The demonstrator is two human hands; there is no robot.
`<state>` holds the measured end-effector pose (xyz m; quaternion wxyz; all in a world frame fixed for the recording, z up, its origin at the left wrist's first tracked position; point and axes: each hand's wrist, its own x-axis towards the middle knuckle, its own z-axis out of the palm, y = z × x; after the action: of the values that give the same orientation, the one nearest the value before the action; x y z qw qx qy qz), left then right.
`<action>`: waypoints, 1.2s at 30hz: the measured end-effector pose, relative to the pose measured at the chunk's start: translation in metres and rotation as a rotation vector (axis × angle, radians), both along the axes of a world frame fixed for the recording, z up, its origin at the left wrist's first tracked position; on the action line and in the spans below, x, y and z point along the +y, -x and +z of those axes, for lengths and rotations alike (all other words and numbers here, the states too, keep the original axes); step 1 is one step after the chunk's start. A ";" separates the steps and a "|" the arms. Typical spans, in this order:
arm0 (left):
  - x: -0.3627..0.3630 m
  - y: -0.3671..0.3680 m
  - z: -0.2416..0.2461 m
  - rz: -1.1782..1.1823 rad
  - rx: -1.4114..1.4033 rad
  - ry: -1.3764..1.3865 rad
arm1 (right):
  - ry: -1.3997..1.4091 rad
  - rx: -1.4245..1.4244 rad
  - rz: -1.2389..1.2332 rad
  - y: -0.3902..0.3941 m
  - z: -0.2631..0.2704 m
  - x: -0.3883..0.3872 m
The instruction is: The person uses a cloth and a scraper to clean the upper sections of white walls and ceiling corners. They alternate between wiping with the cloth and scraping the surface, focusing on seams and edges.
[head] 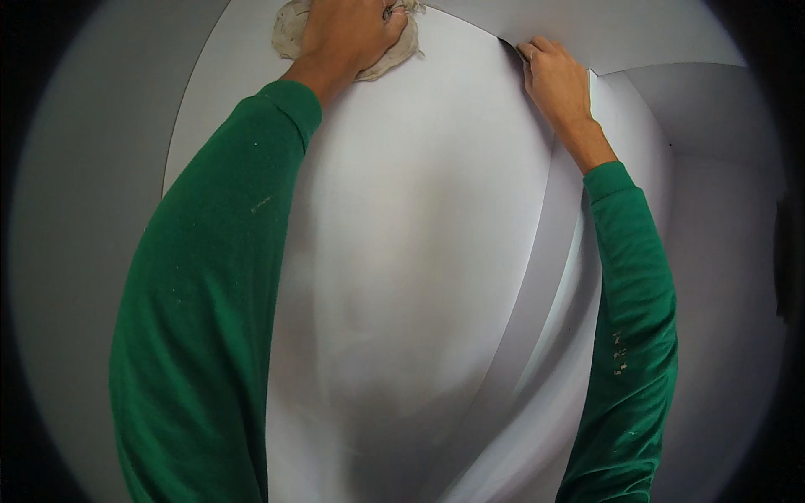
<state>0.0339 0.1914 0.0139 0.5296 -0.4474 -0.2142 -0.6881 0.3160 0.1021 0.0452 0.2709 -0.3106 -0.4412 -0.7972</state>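
My left hand (pixel 352 31), in a green sleeve, presses a crumpled beige cloth (pixel 289 31) against a large smooth white sheet (pixel 415 207) near the top of the view. At the sheet's upper right corner, my right hand (pixel 556 78) pinches its edge between thumb and fingers. A dark gap shows beside that corner, where the edge stands away from the surface behind. The sheet's right edge runs down in a long curve, with a greyish strip (pixel 522 302) beside it. What the sheet is made of cannot be told.
Grey wall-like surfaces lie left (pixel 82 239) and right (pixel 723 251) of the white sheet. A pale raised edge (pixel 593 94) stands just right of my right hand. Part of a dark object (pixel 783 258) shows at the far right rim.
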 end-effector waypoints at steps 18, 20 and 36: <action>-0.003 -0.003 -0.001 0.018 0.000 0.015 | 0.008 -0.046 0.020 -0.006 0.000 -0.001; -0.002 -0.002 -0.003 0.030 0.000 0.009 | 0.013 -0.064 0.047 -0.002 -0.003 -0.001; -0.006 -0.002 -0.003 0.017 -0.001 0.015 | 0.035 -0.065 -0.020 -0.002 -0.002 -0.004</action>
<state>0.0358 0.1851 0.0109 0.5321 -0.4491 -0.2235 -0.6821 0.3178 0.0978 0.0431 0.2429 -0.2934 -0.4603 -0.8019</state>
